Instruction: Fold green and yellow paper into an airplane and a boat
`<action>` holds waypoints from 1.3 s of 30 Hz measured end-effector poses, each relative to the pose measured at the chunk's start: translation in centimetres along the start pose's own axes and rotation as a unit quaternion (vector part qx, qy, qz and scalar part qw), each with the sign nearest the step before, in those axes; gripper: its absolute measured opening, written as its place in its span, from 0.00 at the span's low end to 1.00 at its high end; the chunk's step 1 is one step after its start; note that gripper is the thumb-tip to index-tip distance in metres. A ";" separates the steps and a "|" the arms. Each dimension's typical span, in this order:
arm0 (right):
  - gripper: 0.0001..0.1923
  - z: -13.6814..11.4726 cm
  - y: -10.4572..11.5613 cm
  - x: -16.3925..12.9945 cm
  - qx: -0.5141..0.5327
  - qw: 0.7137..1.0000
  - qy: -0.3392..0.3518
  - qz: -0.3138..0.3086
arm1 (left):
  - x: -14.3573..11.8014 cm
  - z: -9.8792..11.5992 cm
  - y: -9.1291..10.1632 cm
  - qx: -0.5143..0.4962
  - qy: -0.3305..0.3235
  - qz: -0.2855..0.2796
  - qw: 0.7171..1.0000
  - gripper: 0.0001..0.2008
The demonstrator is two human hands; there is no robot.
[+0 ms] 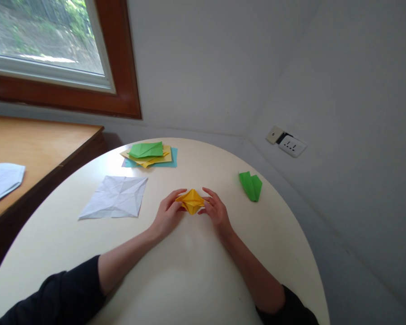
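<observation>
A yellow folded paper [192,201], diamond-shaped from above with creased facets, is held between both hands near the middle of the round table. My left hand [170,208] pinches its left corner between thumb and fingers. On the opposite side, my right hand [218,211] grips the right corner, its index finger lifted a little. To the left lies a creased white paper sheet [117,198], spread flat. A green folded paper [251,186] rests to the right, apart from my right hand.
At the back of the round table [203,280] is a pile of coloured paper [150,154] in green, yellow and blue. A wooden desk [43,135] with papers [3,180] stands at left. Walls rise behind, with a socket [292,145] on the right one.
</observation>
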State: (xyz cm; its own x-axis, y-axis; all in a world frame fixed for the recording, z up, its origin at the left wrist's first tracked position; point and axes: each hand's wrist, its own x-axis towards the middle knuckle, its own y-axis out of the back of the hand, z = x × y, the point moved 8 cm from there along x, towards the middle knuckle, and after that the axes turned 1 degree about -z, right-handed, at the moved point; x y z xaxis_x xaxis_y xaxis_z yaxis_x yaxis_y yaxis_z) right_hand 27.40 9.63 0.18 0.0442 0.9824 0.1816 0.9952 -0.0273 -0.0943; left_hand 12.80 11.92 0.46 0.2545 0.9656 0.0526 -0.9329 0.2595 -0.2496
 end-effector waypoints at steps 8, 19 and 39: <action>0.27 1.4 0.7 0.0 0.112 0.991 -0.072 0.029 | 0.3 -0.8 0.2 -0.091 0.044 0.020 0.995 0.24; 0.27 1.6 1.0 0.0 0.153 0.979 -0.116 0.072 | 0.3 -0.6 0.1 -0.075 0.048 0.005 0.996 0.29; 0.22 0.4 6.5 -3.7 0.105 0.949 -0.129 0.266 | 0.5 -0.9 0.7 0.047 -0.019 -0.015 0.999 0.23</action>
State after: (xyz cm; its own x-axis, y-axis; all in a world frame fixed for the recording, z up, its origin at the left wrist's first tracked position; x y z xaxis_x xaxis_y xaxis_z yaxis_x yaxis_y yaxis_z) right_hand 33.72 5.92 -1.46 0.4864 0.8528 -0.1901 0.7966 -0.5222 -0.3044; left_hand 12.49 12.57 -0.51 0.2737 0.9570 0.0963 -0.9453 0.2861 -0.1565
